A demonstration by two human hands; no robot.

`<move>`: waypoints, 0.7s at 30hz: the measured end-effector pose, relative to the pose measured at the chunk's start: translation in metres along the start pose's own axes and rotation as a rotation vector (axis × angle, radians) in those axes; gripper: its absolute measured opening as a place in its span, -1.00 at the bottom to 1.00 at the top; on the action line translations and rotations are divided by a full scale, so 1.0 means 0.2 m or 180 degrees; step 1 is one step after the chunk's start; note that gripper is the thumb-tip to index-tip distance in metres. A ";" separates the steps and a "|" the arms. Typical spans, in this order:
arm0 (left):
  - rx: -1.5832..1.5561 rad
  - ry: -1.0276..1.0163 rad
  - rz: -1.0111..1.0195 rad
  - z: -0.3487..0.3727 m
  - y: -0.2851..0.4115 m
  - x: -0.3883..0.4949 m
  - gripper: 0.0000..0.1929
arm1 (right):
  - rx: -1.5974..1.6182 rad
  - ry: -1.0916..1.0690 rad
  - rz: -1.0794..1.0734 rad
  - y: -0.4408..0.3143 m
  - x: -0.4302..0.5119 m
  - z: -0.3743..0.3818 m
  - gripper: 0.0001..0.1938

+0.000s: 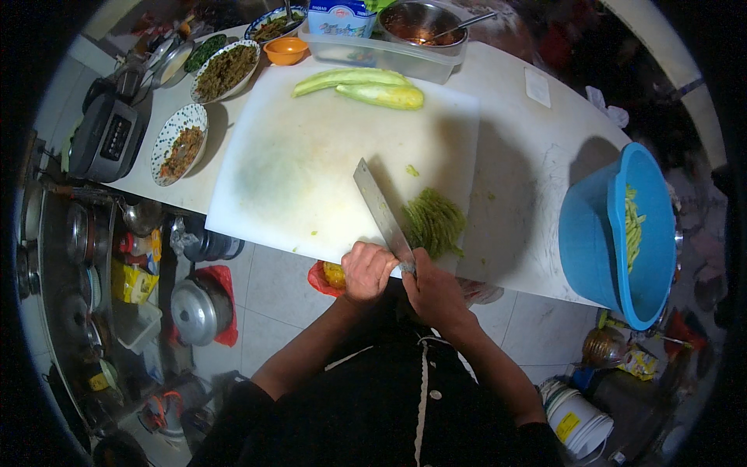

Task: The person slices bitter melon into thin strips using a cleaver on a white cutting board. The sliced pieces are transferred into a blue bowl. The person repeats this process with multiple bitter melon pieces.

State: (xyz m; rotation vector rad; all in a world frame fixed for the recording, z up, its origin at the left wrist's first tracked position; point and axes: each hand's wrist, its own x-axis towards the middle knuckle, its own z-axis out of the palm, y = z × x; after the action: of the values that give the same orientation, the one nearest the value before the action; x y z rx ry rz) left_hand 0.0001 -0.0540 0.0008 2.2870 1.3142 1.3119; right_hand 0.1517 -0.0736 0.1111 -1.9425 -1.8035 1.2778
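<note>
My right hand [433,289] grips a cleaver [382,207] at its heel end, by the near edge of a white cutting board [280,204]. The blade points away and to the left, its tip over the middle of the board. Curled beside the handle end is my left hand [367,271]; whether its fingers hold anything is hidden. Right of the blade lies a fanned pile of thin green vegetable shreds [435,222]. At the board's far side rest two peeled, pale green gourd pieces [356,79], one long and one shorter and yellowish [385,96].
A blue plastic tub [589,227] holding cut green strips leans at the right. Bowls of food [181,146] and a grey appliance [108,137] line the left. Behind the board are an orange bowl [286,51], a clear plastic container [379,52] and a steel bowl [423,26].
</note>
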 end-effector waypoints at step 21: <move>0.0020 0.0042 0.0094 0.00 -0.02 0.00 -0.83 | 0.0696 0.0180 -0.0441 0.14 0.00 -0.03 -0.70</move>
State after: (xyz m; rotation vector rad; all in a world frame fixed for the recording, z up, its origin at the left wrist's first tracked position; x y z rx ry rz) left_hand -0.0016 -0.0527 -0.0017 2.3146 1.2951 1.3362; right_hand 0.1754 -0.0771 0.0961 -1.6907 -1.6621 1.3003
